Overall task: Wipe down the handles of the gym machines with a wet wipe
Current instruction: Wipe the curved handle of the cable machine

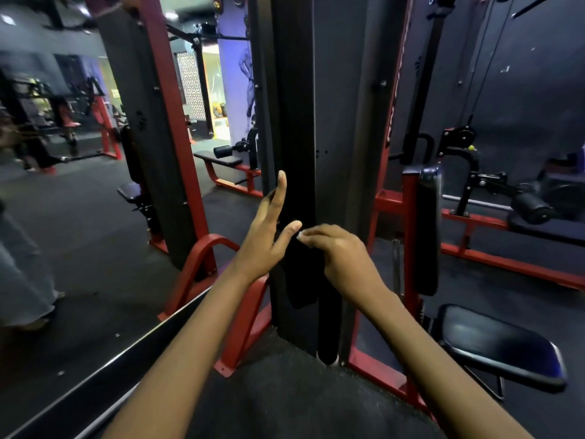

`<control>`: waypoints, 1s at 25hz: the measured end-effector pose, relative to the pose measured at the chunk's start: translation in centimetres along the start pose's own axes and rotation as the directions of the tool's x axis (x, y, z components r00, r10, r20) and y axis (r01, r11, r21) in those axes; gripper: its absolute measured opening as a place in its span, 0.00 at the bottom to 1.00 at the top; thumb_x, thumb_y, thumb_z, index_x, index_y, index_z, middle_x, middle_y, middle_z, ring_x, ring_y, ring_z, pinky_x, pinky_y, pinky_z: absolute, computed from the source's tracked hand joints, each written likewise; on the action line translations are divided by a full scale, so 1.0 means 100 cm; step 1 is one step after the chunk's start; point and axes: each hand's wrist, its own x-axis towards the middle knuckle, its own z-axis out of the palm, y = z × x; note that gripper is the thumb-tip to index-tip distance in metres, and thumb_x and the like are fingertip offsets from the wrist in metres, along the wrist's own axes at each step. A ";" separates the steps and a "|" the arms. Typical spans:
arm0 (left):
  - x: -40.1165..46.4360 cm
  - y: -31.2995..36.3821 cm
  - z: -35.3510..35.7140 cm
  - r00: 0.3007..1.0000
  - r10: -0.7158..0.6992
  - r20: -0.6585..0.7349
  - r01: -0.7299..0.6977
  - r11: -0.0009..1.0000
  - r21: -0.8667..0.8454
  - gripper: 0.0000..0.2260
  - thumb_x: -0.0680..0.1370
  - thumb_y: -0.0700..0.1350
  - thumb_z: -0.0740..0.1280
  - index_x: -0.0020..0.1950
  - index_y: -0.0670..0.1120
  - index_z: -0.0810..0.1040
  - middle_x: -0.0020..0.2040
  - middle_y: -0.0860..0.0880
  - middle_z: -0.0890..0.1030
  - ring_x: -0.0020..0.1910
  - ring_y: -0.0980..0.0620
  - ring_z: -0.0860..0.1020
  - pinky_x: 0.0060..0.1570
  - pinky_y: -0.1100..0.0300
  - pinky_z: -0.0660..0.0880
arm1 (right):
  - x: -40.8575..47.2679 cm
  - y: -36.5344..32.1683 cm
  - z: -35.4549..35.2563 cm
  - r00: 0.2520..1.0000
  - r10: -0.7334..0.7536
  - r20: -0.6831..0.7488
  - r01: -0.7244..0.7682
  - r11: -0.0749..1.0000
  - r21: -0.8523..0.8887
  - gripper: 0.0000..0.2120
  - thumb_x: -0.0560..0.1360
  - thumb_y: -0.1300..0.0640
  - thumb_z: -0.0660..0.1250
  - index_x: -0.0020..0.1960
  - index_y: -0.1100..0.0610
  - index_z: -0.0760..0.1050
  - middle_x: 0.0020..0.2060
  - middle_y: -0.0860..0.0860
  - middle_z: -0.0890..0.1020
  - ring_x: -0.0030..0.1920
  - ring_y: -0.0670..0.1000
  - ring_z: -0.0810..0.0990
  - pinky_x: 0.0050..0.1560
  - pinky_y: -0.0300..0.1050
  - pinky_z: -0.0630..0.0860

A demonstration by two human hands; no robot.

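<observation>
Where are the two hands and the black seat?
left hand (264, 236), head view, on the back of the open hand.
right hand (340, 255), head view, on the knuckles of the curled hand.
black seat (500, 346), head view, on the middle of the padded top, lower right.

A small whitish wet wipe (300, 235) shows only as a pale scrap just below the middle of the frame, pinched at the fingertips of the right hand (340, 255); most of it is hidden. It lies against a black padded handle (302, 274) that hangs upright in front of the dark central column. The handle's lower end reaches towards the floor at lower centre.
</observation>
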 end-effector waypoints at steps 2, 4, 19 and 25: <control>0.000 0.002 0.000 1.000 -0.016 0.012 0.016 1.000 0.009 0.37 0.79 0.44 0.62 0.73 0.64 0.37 0.74 0.58 0.50 0.70 0.72 0.50 0.71 0.64 0.55 | 0.002 0.003 -0.002 1.000 0.000 0.011 0.000 0.999 0.045 0.19 0.66 0.65 0.58 0.52 0.61 0.82 0.49 0.54 0.83 0.50 0.54 0.82 0.51 0.49 0.79; -0.001 0.004 -0.001 0.999 -0.036 0.031 0.035 0.999 0.023 0.37 0.80 0.43 0.62 0.72 0.62 0.37 0.73 0.61 0.47 0.68 0.76 0.48 0.69 0.70 0.51 | -0.002 0.004 -0.006 1.000 -0.011 -0.007 0.011 0.999 0.053 0.18 0.66 0.65 0.60 0.51 0.61 0.82 0.48 0.53 0.83 0.49 0.54 0.82 0.50 0.48 0.80; 0.000 0.004 -0.001 0.997 0.032 0.069 -0.037 0.997 0.073 0.36 0.80 0.45 0.60 0.70 0.70 0.36 0.77 0.48 0.51 0.71 0.62 0.52 0.68 0.54 0.56 | -0.101 -0.016 0.013 0.932 -0.080 -0.353 0.050 0.994 -0.093 0.12 0.79 0.62 0.61 0.57 0.67 0.78 0.54 0.60 0.80 0.55 0.55 0.78 0.58 0.45 0.75; -0.007 0.000 0.002 0.981 0.190 0.043 -0.184 0.831 0.525 0.27 0.80 0.48 0.61 0.77 0.53 0.54 0.76 0.42 0.40 0.75 0.44 0.43 0.68 0.44 0.60 | -0.075 -0.013 0.004 0.946 -0.019 -0.324 0.022 1.000 0.006 0.11 0.77 0.63 0.63 0.54 0.67 0.79 0.51 0.58 0.81 0.51 0.55 0.79 0.54 0.44 0.76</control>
